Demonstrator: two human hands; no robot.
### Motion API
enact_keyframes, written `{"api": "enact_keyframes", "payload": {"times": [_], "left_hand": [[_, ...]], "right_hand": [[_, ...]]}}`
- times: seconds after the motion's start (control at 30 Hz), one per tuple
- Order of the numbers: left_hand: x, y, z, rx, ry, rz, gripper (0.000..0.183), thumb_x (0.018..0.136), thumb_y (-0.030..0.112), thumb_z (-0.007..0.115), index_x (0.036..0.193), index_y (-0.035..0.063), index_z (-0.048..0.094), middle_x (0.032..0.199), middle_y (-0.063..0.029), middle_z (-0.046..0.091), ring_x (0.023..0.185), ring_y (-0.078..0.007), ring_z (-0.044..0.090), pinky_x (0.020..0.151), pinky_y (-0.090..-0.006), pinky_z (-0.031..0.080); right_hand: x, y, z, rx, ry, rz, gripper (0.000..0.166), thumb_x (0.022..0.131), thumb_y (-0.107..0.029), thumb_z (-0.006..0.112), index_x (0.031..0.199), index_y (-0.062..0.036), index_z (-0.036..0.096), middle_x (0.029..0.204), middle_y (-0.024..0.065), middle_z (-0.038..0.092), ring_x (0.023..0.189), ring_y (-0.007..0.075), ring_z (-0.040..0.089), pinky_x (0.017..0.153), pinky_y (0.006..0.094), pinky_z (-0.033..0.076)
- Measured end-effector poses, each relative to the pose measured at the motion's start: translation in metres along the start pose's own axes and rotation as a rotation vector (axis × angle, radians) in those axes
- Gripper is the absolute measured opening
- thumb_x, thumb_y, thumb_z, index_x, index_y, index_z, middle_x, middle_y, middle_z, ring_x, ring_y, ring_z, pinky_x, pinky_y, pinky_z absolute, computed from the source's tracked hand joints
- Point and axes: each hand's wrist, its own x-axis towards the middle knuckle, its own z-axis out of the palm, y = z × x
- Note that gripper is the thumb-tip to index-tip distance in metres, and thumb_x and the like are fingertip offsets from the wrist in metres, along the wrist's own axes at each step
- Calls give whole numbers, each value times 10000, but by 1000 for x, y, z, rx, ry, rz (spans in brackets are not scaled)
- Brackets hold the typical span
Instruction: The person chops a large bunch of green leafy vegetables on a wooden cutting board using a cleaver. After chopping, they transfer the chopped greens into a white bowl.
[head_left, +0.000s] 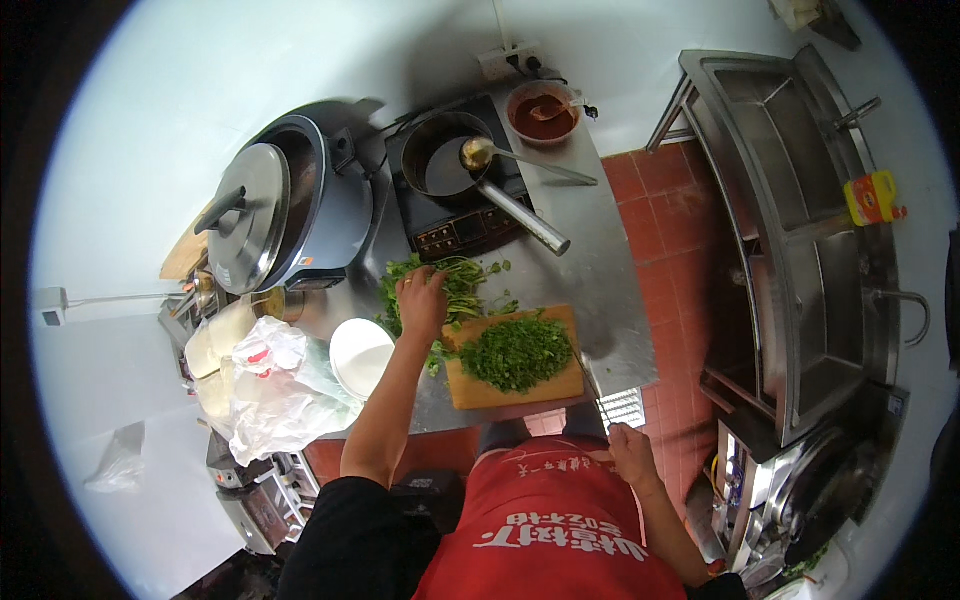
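Note:
My left hand (421, 301) rests on a pile of leafy herbs with long stems (469, 289), behind a wooden cutting board (487, 399); its fingertips are among the stems. Finely chopped herbs (517, 352) form a heap on the board. At the board's right side a knife (589, 379) is seen nearly edge-on. Its handle is in my right hand (631, 454), near the front edge of the steel table, beside my red apron.
An induction cooker (465, 232) bears a pot (442, 180) with a ladle (480, 154); the pot's handle points towards the right. A bowl of red sauce (544, 112), a large cooker (341, 217), a white bowl (362, 358) and plastic bags (281, 390) stand around. A steel sink (840, 300) is at right.

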Motion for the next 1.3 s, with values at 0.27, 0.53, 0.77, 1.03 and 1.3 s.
{"api": "enact_keyframes", "payload": {"times": [0.27,0.53,0.77,1.03,1.3], "left_hand": [[1,60,24,-217,-148,129,70,836,129,664,882,115,715,892,-83,641,895,-327,638,863,-486,447],[38,37,47,-54,-382,211,75,786,143,706,840,96,683,936,-127,641,920,-344,636,924,-494,456],[23,21,7,-199,62,242,231,787,30,689,1012,69,726,1137,-126,644,1011,-360,630,928,-492,486],[-146,84,15,-491,-65,-290,376,893,41,602,1266,68,635,1371,-173,552,1252,-406,535,1019,-493,463],[-155,128,46,-589,-94,-524,633,946,166,570,1535,58,365,1607,-223,278,1476,-427,268,1215,-499,213]], "right_hand": [[-2,-9,8,60,65,-153,449,1052,-344,502,747,-16,529,617,16,476,601,112,460,542,316,402],[-15,-27,4,83,41,-101,465,1061,-363,476,737,-30,509,613,12,469,566,112,454,517,320,373],[11,37,22,235,25,-63,488,1068,-438,462,747,-72,500,618,-19,461,545,82,417,487,270,333],[30,17,-2,48,95,-44,509,1057,-439,475,782,-20,567,623,42,510,592,133,495,554,338,412],[63,-7,-2,-241,87,-193,456,1044,-382,482,952,35,640,821,291,632,798,478,622,694,476,478]]}}
